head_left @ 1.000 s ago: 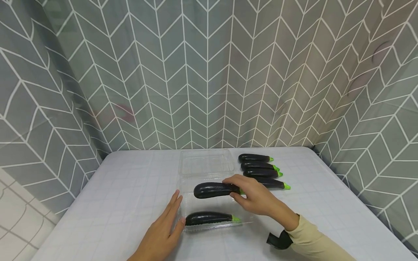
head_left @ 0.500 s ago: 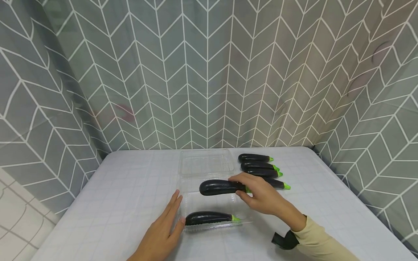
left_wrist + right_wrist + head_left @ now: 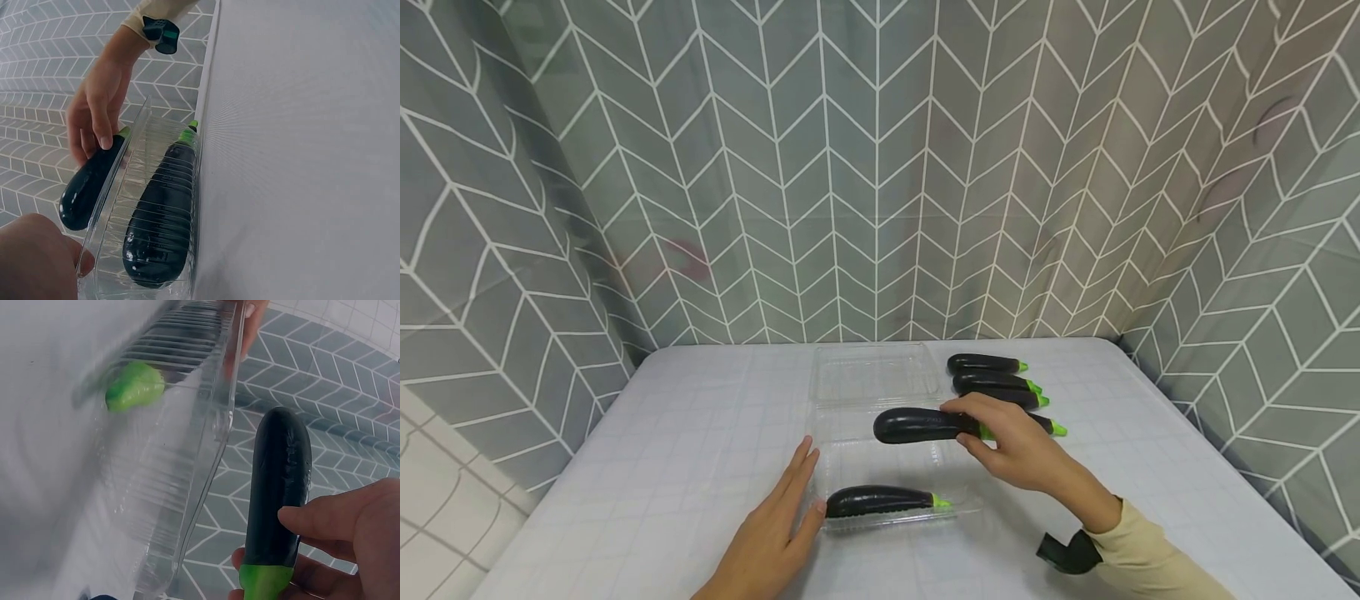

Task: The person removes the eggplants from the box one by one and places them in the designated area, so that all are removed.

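Observation:
My right hand (image 3: 1011,446) grips a dark, glossy eggplant (image 3: 917,425) close to its green stem end. In the right wrist view, thumb and fingers hold this eggplant (image 3: 278,481) from both sides. It hangs above the open clear plastic clamshell container (image 3: 887,462). Another eggplant (image 3: 880,500) lies in the container along the near wall, its green end to the right. My left hand (image 3: 767,521), fingers straight, rests against the container's left side. In the left wrist view the left thumb (image 3: 86,261) touches the rim, and the container's ribbed wall covers the eggplant inside (image 3: 161,215).
Several more eggplants (image 3: 983,363) lie in a rough column on the white-covered table (image 3: 715,417), right of the container's lid (image 3: 876,373). The nearest of them is partly hidden behind the right hand. A patterned grey curtain (image 3: 880,167) encloses the table's back and sides.
My right hand has moved to the right and slightly away from me, carrying the eggplant with it. The left hand, the container and the eggplant inside stay where they were.

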{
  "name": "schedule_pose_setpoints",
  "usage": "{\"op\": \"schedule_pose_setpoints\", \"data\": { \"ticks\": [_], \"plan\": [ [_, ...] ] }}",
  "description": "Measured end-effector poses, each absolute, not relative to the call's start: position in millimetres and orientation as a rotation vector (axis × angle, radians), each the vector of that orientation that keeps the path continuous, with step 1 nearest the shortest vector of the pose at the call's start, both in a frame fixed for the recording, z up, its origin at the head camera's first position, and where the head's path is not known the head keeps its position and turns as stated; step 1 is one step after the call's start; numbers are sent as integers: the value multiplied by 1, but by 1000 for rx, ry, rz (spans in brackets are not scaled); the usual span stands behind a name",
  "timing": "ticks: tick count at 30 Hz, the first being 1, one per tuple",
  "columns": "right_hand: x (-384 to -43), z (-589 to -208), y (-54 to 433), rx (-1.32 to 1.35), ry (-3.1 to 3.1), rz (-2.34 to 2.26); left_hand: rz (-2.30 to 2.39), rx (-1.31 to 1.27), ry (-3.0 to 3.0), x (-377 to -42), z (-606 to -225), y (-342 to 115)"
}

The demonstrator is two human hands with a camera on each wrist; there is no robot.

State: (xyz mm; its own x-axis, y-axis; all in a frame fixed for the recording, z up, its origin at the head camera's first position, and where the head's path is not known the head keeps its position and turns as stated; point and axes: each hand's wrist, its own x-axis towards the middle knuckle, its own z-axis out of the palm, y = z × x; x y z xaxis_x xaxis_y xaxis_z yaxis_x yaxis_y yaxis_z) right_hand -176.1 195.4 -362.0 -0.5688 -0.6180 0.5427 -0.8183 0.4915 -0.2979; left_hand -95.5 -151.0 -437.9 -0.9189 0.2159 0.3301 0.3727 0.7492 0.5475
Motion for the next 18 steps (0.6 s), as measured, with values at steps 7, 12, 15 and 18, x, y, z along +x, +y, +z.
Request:
{"op": "schedule_pose_setpoints", "data": {
  "ticks": [7, 12, 15, 18],
  "plan": [
    [-175, -362, 202, 1183, -2357, 737, -925, -473, -2689, -95, -440, -151],
    [-174, -362, 208, 1162, -2371, 732, -929, -472, -2691, -95, -440, -151],
    [-173, -362, 212, 1130, -2395, 735, -933, -475, -2691, -95, -439, -151],
    [-172, -361, 216, 1094, -2414, 718, -930, -478, -2688, -95, -439, -151]
  ]
}}
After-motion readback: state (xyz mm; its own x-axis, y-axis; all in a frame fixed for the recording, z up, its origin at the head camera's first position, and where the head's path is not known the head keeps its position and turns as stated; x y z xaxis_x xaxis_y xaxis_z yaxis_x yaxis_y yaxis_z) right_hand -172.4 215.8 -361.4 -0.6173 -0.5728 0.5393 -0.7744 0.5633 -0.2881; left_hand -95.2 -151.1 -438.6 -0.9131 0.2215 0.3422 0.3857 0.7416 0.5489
